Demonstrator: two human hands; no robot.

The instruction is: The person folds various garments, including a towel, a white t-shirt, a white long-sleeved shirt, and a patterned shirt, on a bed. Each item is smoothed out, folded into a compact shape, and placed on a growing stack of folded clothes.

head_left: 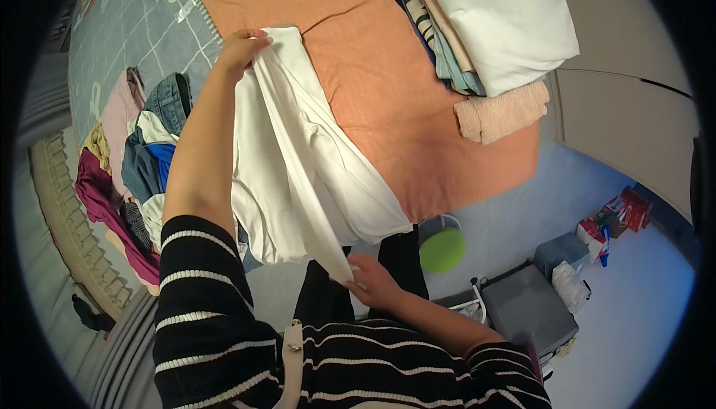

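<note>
1. The bed [418, 133], under an orange sheet, fills the view ahead of me.
2. A folded stack [485, 21] sits at its far right corner, a pink towel [501, 114] just beside it.
3. A heap of clothes [138, 163] lies on my left.
4. The white garment [298, 163] hangs stretched between my hands over the bed's near edge.
5. My left hand [242, 47] grips its top end, raised.
6. My right hand [371, 281] pinches its lower end, close to my body.
7. A green stool [442, 250] stands on the floor.
</note>
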